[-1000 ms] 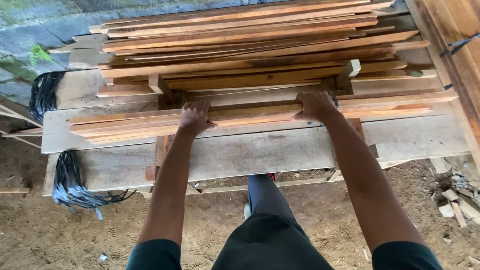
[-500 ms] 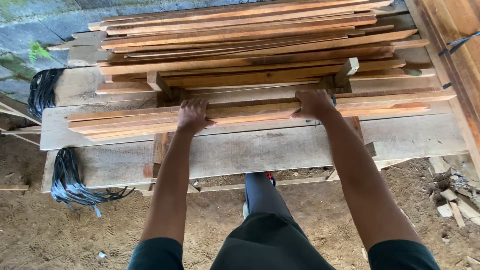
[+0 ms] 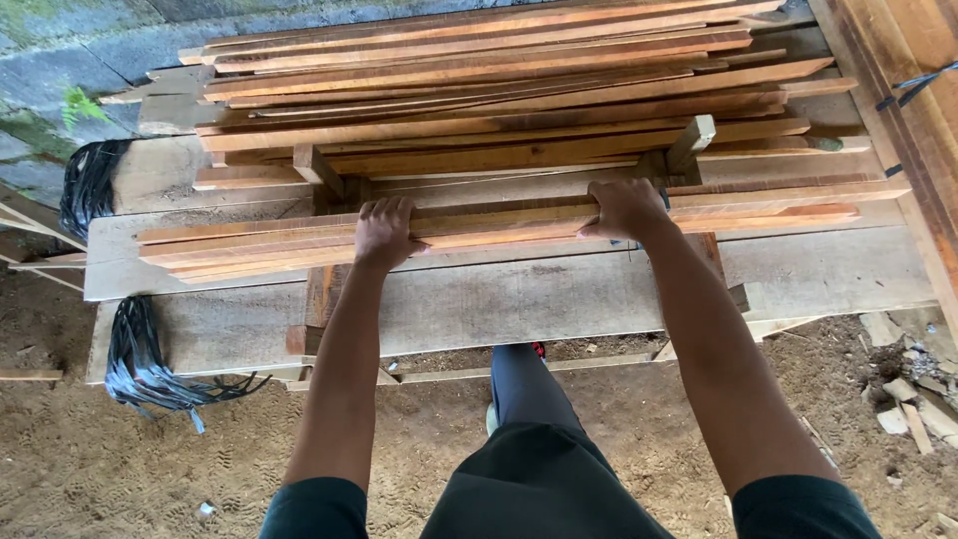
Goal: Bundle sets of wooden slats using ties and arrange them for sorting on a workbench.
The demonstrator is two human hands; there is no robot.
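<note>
1. Since the earlier frames little had moved: both hands stayed clamped on the same bundle of thin wooden slats (image 3: 499,225), and the view shifted only slightly.
2. The left hand (image 3: 384,232) was curled shut over the top of the bundle, fingers wrapped over its far edge.
3. The right hand (image 3: 624,208) gripped the bundle likewise, knuckles up, fingers closed over the far side.
4. The bundle lay lengthwise across wide pale planks (image 3: 559,299), just in front of a larger stack of reddish slats (image 3: 499,90).
5. Black strapping (image 3: 140,364) hung off the planks' left end above the sandy ground (image 3: 100,469).
6. A short upright wooden post (image 3: 694,143) stood just behind the right hand.
</note>
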